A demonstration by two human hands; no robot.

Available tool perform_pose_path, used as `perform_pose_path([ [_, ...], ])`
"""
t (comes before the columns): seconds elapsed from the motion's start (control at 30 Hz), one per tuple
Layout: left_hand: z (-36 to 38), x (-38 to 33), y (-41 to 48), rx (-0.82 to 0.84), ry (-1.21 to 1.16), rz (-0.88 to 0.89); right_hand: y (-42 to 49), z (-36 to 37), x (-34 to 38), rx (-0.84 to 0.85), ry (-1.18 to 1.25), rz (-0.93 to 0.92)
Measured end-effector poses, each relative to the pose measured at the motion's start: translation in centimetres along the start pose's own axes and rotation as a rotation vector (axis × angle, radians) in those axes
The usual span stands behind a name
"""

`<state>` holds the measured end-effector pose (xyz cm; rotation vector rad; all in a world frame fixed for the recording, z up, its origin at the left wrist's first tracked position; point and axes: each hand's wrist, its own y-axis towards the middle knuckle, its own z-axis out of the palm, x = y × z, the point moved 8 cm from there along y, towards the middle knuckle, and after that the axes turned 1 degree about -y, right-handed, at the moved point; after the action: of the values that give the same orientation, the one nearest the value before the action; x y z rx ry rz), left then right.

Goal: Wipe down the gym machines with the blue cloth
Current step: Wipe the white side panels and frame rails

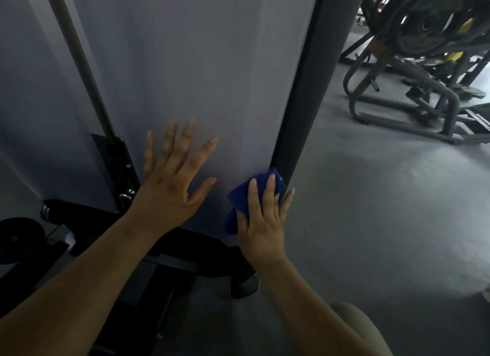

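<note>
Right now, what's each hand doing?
Left hand: open, fingers spread against the grey panel.
Right hand: open, straight fingers pressing the blue cloth on it.

Bunched blue cloth (239,200) against grey machine panel (185,64), lower right.

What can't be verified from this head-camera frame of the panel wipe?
Head view only.
1. Blue cloth: largely covered by the right hand; its fold and extent are hidden.
2. Grey panel: top cut off by the frame edge; dim light hides any dirt.
3. Left hand: contact with the panel or hovering, unclear.
4. Far machine, upper right: motion-blurred, details unreadable.
</note>
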<state>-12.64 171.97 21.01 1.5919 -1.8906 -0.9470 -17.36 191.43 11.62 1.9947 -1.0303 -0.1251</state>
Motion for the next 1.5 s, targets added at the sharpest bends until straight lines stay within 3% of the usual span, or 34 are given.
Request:
perform_pose_path([
  [0.17, -0.1, 0.2, -0.2, 0.010, -0.007, -0.018, -4.4, 2.2, -1.8, 0.103, 0.013, 0.128],
  [0.3, -0.2, 0.3, -0.1, 0.032, -0.008, -0.011, -0.2, 0.1, -1.3, 0.035, 0.043, 0.237],
  [0.53, -0.4, 0.4, -0.3, 0.045, -0.011, -0.008, -5.3, 2.6, -2.2, 0.095, 0.024, 0.269],
  [0.67, -0.5, 0.6, -0.2, 0.053, -0.001, -0.001, -0.7, 0.3, 1.0, -0.004, 0.125, 0.238],
  [0.77, -0.9, 0.9, 0.0, 0.056, 0.004, 0.004, 1.5, -1.2, 2.5, -0.102, 0.127, 0.162],
  [0.97, -1.4, 1.8, -0.2, 0.055, 0.008, -0.015, -2.9, 2.4, 0.7, -0.016, -0.069, -0.005],
  [1.13, -2.0, 2.1, -0.1, 0.043, 0.054, 0.014, 1.6, -0.5, 3.9, -0.083, -0.226, -0.348],
  [1.33, -3.7, 5.3, 0.3, -0.004, 0.032, -0.150, -0.3, 2.3, 4.5, 0.150, -0.337, -0.820],
  [1.5, -3.4, 5.0, 0.3, 0.030, -0.034, -0.169, 1.0, 1.5, 6.7, 0.120, -0.322, -0.826],
])
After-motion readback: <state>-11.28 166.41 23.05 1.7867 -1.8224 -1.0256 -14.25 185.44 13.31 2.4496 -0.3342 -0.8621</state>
